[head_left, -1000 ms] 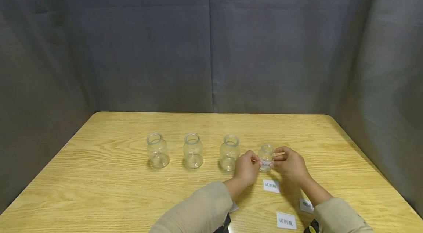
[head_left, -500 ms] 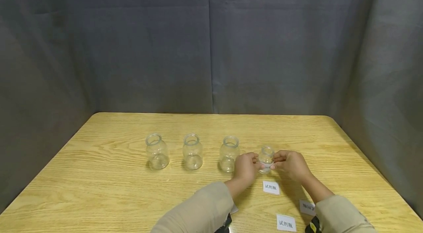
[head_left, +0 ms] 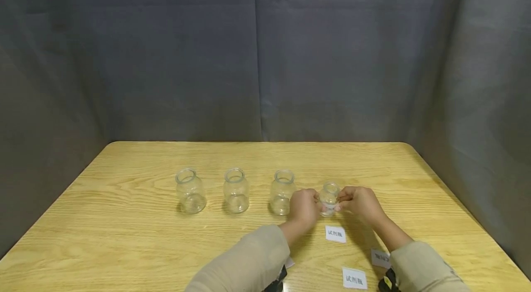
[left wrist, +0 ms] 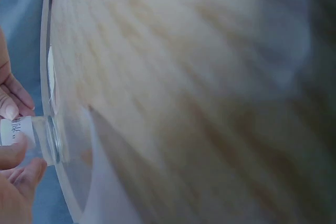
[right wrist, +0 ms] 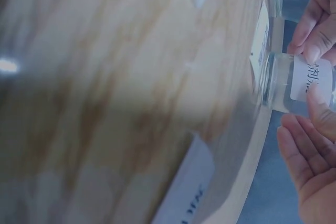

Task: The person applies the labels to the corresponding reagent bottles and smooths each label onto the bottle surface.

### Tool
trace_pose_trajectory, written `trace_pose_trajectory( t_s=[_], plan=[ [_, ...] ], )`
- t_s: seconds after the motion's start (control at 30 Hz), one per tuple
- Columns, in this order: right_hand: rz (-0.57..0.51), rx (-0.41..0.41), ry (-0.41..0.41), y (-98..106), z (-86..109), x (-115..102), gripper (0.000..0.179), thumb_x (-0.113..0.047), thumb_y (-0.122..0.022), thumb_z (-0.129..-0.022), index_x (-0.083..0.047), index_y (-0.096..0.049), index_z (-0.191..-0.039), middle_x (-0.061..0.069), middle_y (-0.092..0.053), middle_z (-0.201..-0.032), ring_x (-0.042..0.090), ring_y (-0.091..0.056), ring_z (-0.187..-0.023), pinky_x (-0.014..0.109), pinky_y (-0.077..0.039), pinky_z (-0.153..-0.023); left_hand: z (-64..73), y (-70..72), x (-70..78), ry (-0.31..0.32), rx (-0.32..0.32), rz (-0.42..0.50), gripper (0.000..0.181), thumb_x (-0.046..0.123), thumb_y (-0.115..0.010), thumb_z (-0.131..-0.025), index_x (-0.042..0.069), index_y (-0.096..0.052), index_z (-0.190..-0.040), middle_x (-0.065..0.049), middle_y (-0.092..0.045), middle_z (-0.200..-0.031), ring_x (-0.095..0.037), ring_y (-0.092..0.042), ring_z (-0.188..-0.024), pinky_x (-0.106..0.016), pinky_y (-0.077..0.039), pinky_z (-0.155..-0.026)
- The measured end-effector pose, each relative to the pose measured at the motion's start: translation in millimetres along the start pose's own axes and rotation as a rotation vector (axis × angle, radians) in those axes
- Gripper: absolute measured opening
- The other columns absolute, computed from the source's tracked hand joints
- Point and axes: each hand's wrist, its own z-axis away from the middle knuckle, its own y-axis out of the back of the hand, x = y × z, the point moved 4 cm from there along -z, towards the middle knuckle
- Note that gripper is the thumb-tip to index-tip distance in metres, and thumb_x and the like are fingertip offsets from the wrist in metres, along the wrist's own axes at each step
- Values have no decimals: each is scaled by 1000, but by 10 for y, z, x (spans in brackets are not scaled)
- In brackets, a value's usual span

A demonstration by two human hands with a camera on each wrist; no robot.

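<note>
Small jar is held upright, apparently on the desk, to the right of three larger jars; the fingers of the left hand and right hand are clamped about it, both thumbs pressed to the white label. For a clean bond, the label should probably be held level and smoothed outward from its middle, thumb pressure matched so the jar is not tipped. Label edges are partly hidden by thumbs; adhesion cannot be judged. Jar mouth is cut off in both wrist views.

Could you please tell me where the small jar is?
In the head view, the small jar is right of centre, between the left hand and right hand, beyond a white card.
</note>
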Motion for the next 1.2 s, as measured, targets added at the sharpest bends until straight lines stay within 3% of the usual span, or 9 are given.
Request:
trace_pose_trajectory(
  t_s=[0.67,1.0,1.2],
  plan=[
    [39,-3,-16,14,1,2,23,-8,-70,-66,5,-62,-83,12,-64,-77,22,-61,-70,26,-49,-60,-14,6,-9,19,16,-40,19,11,-73,-65,5,-66,-81,-2,-63,-78,-13,-58,-72,-18,-45,-60],
    [-45,-25,-76,13,43,-23,29,-6,-67,-72,9,-57,-95,16,-62,-85,27,-60,-79,30,-49,-67,16,-10,-14,38,15,38,22,1,-67,-70,-3,-63,-92,-5,-63,-76,-13,-60,-70,-17,-46,-58],
    [0,-49,-27,59,131,-23,31,-13,-66,-74,8,-57,-95,14,-62,-83,26,-59,-76,33,-49,-64,86,-9,-18,63,-49,80,26,1,-64,-74,-6,-58,-98,-14,-62,-89,-21,-61,-80,-21,-49,-62]
  ],
)
